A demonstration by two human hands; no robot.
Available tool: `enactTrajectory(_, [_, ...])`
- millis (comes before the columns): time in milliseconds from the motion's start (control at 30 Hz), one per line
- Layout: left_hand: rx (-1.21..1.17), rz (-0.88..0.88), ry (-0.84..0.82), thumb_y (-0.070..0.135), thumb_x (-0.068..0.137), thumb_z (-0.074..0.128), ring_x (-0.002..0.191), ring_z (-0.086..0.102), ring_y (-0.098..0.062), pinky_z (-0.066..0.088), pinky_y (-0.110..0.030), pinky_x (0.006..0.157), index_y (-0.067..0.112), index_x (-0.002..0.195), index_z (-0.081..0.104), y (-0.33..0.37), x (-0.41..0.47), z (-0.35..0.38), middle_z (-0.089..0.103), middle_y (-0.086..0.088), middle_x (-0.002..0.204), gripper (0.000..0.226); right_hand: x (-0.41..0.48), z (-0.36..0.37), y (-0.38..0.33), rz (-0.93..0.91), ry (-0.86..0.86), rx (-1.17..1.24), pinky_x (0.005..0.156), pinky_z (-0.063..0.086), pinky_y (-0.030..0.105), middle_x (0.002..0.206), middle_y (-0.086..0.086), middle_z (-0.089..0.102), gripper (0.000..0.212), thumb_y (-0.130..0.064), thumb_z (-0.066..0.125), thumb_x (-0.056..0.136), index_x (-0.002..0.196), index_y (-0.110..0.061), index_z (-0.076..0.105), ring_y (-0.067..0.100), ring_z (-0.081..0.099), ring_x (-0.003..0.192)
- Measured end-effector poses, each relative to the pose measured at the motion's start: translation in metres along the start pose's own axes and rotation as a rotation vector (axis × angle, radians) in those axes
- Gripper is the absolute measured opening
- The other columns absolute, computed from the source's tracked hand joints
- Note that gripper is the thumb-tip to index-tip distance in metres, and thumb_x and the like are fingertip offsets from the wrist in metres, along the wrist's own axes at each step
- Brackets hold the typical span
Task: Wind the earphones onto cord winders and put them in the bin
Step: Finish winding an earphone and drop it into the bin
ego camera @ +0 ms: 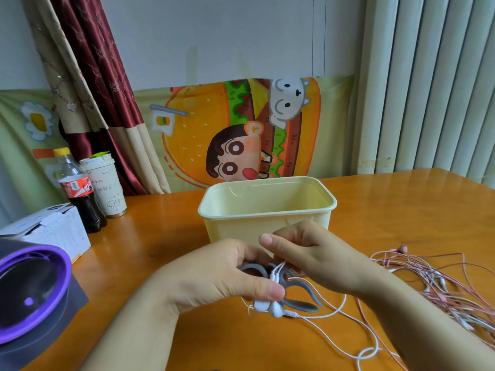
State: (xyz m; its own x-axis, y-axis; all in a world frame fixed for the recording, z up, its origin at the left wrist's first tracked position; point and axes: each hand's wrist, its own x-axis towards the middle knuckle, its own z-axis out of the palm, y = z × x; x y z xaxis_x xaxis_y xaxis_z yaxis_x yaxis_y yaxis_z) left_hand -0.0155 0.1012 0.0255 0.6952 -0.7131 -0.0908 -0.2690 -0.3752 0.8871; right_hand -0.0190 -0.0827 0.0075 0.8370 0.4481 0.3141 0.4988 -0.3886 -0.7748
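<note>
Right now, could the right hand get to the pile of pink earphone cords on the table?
Probably yes. The tangled pink earphone cords lie right beside the right hand with nothing between, though it would first have to let go of the thin white earphone cord.

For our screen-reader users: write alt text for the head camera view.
The left hand holds a grey cord winder and white earphones; the right hand pinches their cord. Behind them a cream bin stands open on an orange table, with tangled pink earphones at right.
</note>
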Motion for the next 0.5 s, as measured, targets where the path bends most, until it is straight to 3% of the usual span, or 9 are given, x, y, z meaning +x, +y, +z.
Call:
enactTrajectory(67, [-0.024,0.025,0.02,0.024,0.076,0.075,0.105,0.068,-0.01,0.05,-0.021,0.092,0.034,0.096,0.076,0.0,0.0,-0.001,0.075,0.007,0.104,0.023,0.001,0.002,0.004,0.001,0.019,0.108,0.053,0.031,0.027,0.056,0.008,0.042,0.063,-0.054,0.048,0.089,0.065,0.004,0.052,0.016,0.035,0.054])
enactTrajectory(200, [-0.108,0.066,0.125,0.024,0.068,0.083,0.103,0.069,-0.014,0.053,-0.024,0.087,0.024,0.099,0.073,-0.001,-0.001,-0.004,0.075,0.0,0.105,0.032,0.002,0.012,0.01,-0.003,0.024,0.375,0.067,0.042,0.032,0.069,0.027,0.058,0.068,-0.059,0.051,0.087,0.078,0.007,0.064,0.026,0.05,0.067])
enactTrajectory(300, [-0.144,0.105,0.169,0.021,0.066,0.084,0.094,0.071,-0.011,0.053,-0.018,0.077,0.019,0.095,0.071,0.001,-0.001,-0.003,0.075,0.001,0.095,0.032,0.006,0.023,0.011,0.028,0.057,0.564,0.074,0.045,0.032,0.076,0.029,0.056,0.071,-0.051,0.051,0.092,0.087,0.02,0.057,0.029,0.049,0.072])
enactTrajectory(367, [-0.191,0.116,0.203,0.021,0.061,0.086,0.083,0.071,-0.01,0.052,-0.016,0.07,0.018,0.088,0.068,0.003,-0.001,-0.002,0.075,-0.001,0.086,0.032,0.007,0.025,0.006,0.027,0.116,0.559,0.075,0.05,0.027,0.069,0.028,0.057,0.063,-0.042,0.048,0.086,0.084,0.02,0.061,0.029,0.049,0.065])
enactTrajectory(433, [-0.24,0.115,0.237,0.029,0.051,0.089,0.076,0.07,-0.009,0.052,-0.016,0.064,0.015,0.088,0.061,0.004,-0.001,-0.001,0.074,-0.001,0.08,0.048,0.01,0.024,0.006,0.029,0.184,0.493,0.073,0.05,0.021,0.063,0.024,0.061,0.057,-0.041,0.047,0.076,0.077,0.013,0.067,0.028,0.054,0.061])
enactTrajectory(500, [-0.255,0.104,0.245,0.034,0.047,0.092,0.074,0.07,-0.009,0.051,-0.016,0.061,0.014,0.09,0.054,0.007,-0.001,0.001,0.074,0.0,0.079,0.061,0.008,0.023,0.005,-0.023,0.241,0.434,0.069,0.048,0.01,0.074,0.03,0.064,0.061,-0.043,0.048,0.073,0.087,0.013,0.069,0.028,0.059,0.065])
